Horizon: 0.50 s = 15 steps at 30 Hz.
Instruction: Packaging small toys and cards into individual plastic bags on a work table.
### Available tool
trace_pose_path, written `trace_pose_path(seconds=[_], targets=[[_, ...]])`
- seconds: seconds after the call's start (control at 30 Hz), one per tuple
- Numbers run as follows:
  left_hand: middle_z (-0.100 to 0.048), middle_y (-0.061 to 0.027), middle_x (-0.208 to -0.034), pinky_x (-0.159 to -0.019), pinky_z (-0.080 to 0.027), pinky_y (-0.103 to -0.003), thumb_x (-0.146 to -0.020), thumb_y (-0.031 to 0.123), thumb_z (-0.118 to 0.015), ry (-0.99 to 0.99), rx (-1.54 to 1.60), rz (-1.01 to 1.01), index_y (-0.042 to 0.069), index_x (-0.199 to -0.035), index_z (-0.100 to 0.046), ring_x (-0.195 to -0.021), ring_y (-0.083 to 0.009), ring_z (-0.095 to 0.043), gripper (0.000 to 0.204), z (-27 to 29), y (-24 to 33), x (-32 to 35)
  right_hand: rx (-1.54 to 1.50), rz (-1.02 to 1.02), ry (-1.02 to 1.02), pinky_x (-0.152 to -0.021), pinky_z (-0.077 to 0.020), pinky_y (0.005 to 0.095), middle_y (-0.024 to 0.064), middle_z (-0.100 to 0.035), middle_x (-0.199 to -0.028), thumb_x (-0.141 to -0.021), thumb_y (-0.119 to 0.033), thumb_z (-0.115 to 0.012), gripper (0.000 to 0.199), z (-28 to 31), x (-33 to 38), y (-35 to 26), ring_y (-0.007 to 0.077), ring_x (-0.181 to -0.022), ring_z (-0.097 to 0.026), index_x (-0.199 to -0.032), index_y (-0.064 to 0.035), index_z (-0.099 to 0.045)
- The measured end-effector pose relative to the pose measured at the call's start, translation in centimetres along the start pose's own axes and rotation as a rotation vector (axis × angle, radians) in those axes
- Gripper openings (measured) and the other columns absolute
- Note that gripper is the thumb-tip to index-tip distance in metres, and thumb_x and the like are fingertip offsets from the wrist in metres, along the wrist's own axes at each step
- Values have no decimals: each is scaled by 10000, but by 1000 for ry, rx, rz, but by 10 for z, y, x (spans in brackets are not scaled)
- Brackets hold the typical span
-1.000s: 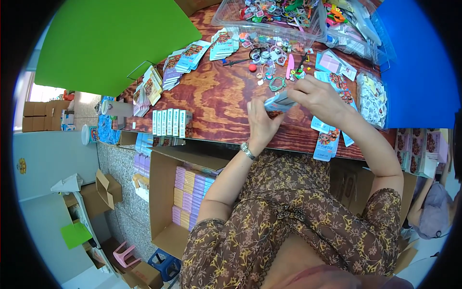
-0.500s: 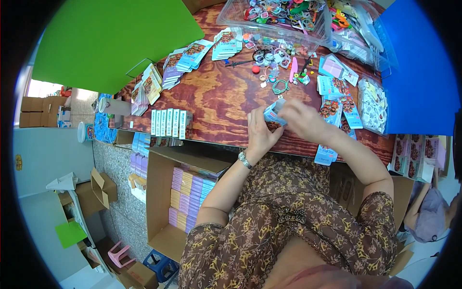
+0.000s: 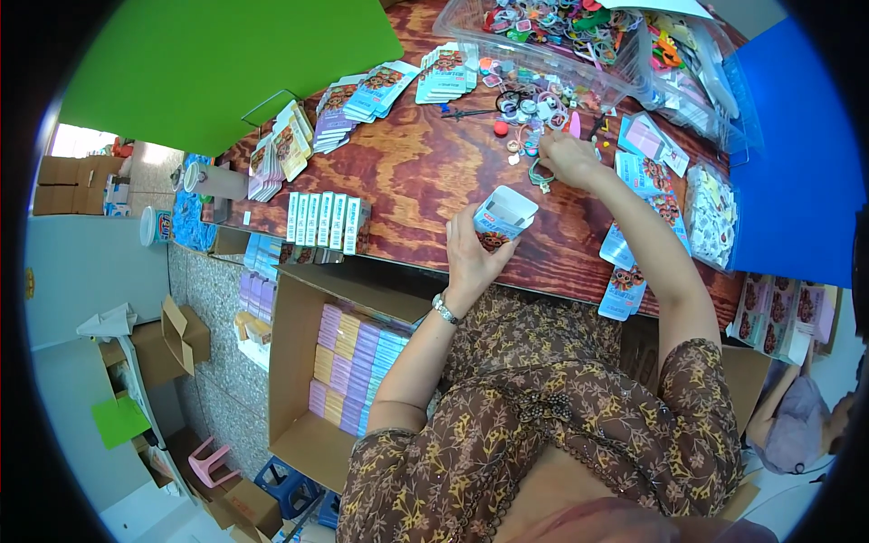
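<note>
My left hand (image 3: 471, 261) grips a small blue and white carton (image 3: 504, 215) near the table's front edge. The carton is tilted, and its open top shows a white inside. Further back, my right hand (image 3: 572, 161) is down among loose trinkets (image 3: 540, 107), its fingers curled together. What they pinch, if anything, is hidden. A green cord bracelet (image 3: 539, 176) lies just below those fingertips. A red ball (image 3: 501, 128) sits to their left. Right of my right forearm lie several flat blue cartons (image 3: 625, 291), overlapping one another.
A clear bin (image 3: 534, 54) of colourful trinkets stands at the back. A bag of small white packets (image 3: 711, 217) lies to the right. Filled cartons (image 3: 326, 222) stand in a row at left, with fanned flat cartons (image 3: 376, 90) behind. Below the edge is a large cardboard box (image 3: 294, 362).
My right hand has left the carton's mouth and moved away to the trinkets. The carton stays in my left hand, its open top now in sight. The whole view has shifted slightly.
</note>
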<state>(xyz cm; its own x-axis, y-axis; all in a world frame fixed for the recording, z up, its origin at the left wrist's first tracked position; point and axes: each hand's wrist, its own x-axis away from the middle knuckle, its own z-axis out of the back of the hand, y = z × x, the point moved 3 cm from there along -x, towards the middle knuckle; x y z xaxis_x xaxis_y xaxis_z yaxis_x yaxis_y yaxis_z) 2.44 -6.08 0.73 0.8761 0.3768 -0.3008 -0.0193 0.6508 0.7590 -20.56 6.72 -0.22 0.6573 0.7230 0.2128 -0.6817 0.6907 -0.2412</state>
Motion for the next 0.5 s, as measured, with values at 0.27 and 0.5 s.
trace_pose_path(seconds=[0.27,0.5], targets=[[-580,-194,-1135,-910,-459,-470,-667,192,-889,17,29,32,1,-1260,-491,-1062,-381,-541,739,-3,-10,2,-213,141,60,-784,-537,507,159,-701,-1075,-894,-216,-657,223,7,-32,2,372,-995,-680,-1074,-84,-639],[-583,-194,-1135,-920,-465,-454,-685,207,-893,15,22,74,-12,-1256,-489,-1077,-358,-563,733,-3,-12,3,5,39,106,-817,-546,515,170,-690,-1075,-862,-170,-634,220,-10,-35,-10,373,-1002,-674,-1067,-102,-676]])
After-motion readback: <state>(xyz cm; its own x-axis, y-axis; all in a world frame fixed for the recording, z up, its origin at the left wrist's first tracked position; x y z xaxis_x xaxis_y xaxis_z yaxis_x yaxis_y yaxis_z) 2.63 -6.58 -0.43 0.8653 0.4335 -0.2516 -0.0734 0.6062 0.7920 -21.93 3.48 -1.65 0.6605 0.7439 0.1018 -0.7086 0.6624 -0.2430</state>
